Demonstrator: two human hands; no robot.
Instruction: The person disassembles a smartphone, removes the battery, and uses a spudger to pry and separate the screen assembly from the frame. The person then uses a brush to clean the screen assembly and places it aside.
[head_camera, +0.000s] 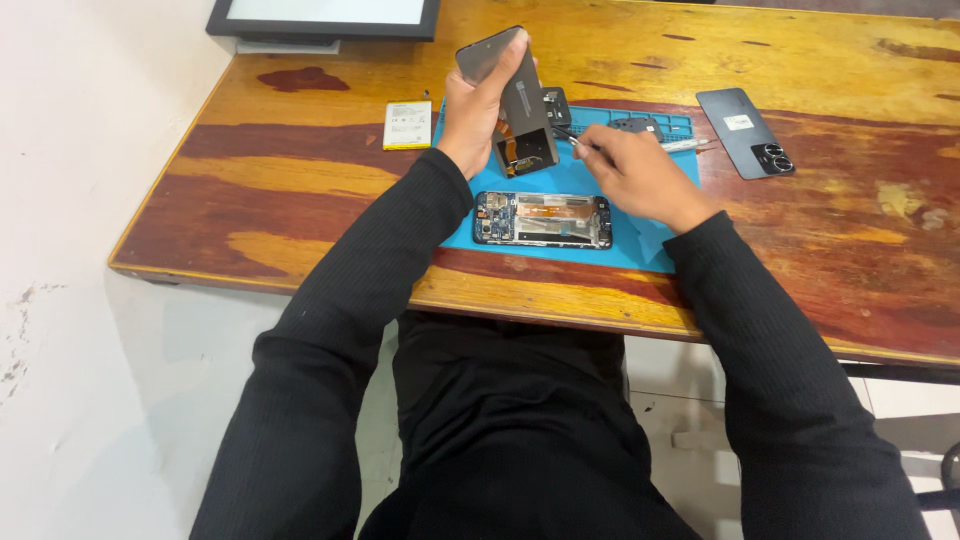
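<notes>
My left hand (475, 105) grips a dark phone screen panel (515, 95), held upright and tilted above the blue work mat (655, 235). An orange flex cable shows at the panel's lower end. My right hand (635, 170) pinches thin metal tweezers (568, 137) whose tips point at that lower end. In front of both hands, an opened phone frame (542, 220) lies flat on the mat with its circuit board and inner parts exposed.
A white and yellow phone battery (408, 124) lies left of the mat. A dark phone back cover (745, 131) with camera rings lies to the right. Small parts (635, 124) sit on the mat's far edge. A monitor (322, 18) stands at the wooden table's back left.
</notes>
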